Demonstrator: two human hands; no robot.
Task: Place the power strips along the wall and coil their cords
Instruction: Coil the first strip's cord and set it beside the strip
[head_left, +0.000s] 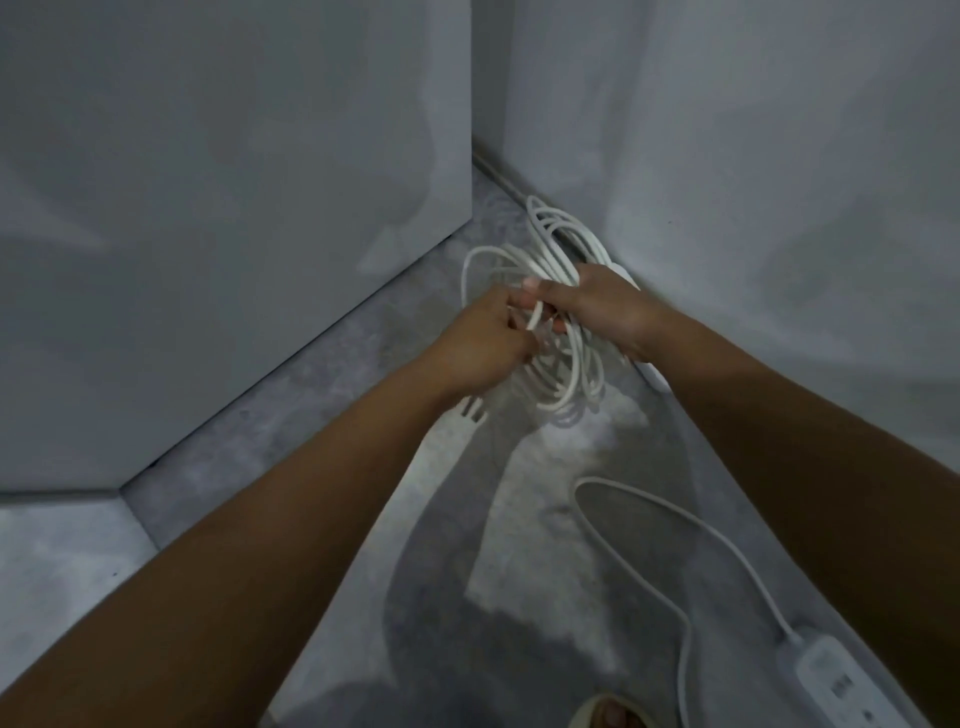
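A white cord (563, 374) hangs in several loops between my hands above the grey floor. My right hand (608, 306) is closed around the top of the bundle. My left hand (483, 343) pinches a strand of the same cord just beside it. The cord's plug (470, 413) dangles below my left wrist. A white power strip (652, 376) lies against the base of the right wall, mostly hidden behind my right hand. A second white power strip (841, 686) lies at the lower right near the wall, its loose cord (670, 540) snaking over the floor.
A grey cabinet side (234, 234) stands at the left, the right wall (779, 182) meets the floor along a diagonal. A narrow strip of mottled grey floor (363, 374) runs between them. A sandalled foot (608, 717) shows at the bottom edge.
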